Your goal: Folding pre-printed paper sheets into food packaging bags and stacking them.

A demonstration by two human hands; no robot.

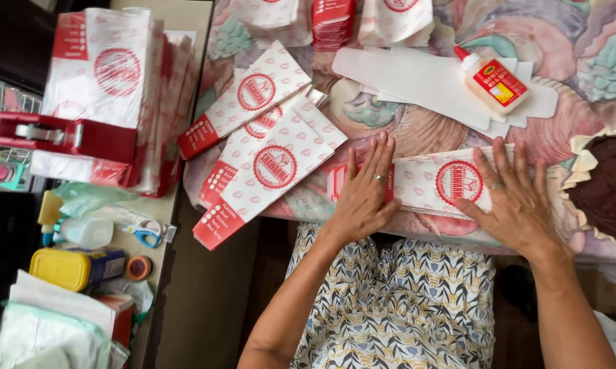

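Both hands flat on paper bag — middle hidden.

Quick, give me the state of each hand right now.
Left hand: open, fingers flat, pressing the paper bag.
Right hand: open, fingers spread, pressing the same bag; grasping nothing.

Hidden and cropped parts, relative to the printed paper bag: its left end lies under the left hand, its right end under the right hand; the brown scalloped cloth to its right is cropped by the frame edge
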